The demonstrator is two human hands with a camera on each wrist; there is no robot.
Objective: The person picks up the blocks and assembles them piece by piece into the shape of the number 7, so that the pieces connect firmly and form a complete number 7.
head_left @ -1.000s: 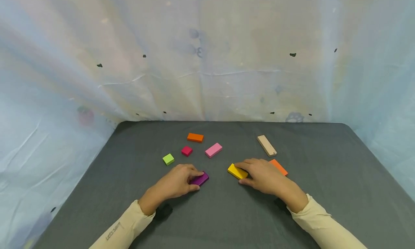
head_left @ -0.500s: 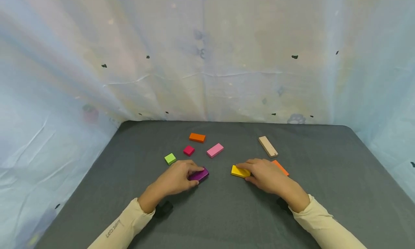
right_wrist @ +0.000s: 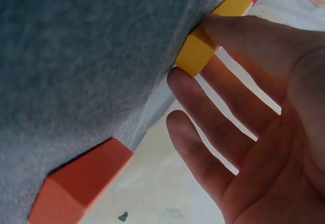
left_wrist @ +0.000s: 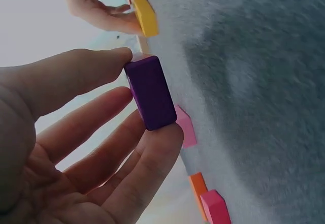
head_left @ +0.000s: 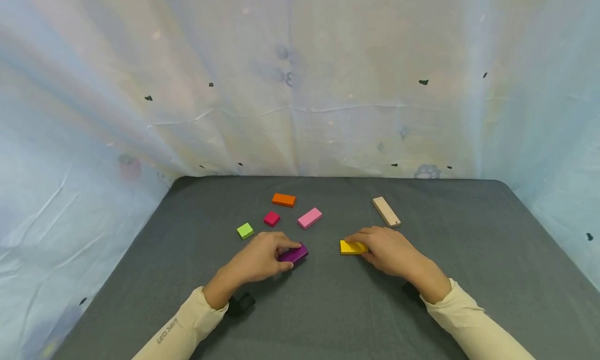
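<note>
My left hand [head_left: 262,257] pinches a purple block [head_left: 294,255] by its ends, between thumb and fingers. The left wrist view shows that purple block [left_wrist: 152,94] tilted, with the thumb at one end and a finger at the other. To its right, my right hand [head_left: 388,250] grips a yellow block [head_left: 352,248], fingers over the top edge and thumb below. In the right wrist view the thumb presses the side of the yellow block [right_wrist: 195,51], while two fingers extend free of it. A stretch of grey cloth separates the two blocks.
Beyond the hands lie a lime green block [head_left: 245,231], a red block [head_left: 272,219], a pink block [head_left: 310,218], an orange block [head_left: 284,200] and a plain wooden block [head_left: 386,211]. Another orange block [right_wrist: 81,183] lies near the right hand. A pale curtain [head_left: 300,89] hangs behind the table.
The yellow block has turned from slanted to nearly level and shifted right with my right hand. The purple block has moved slightly right. The right hand now covers the nearby orange block in the head view.
</note>
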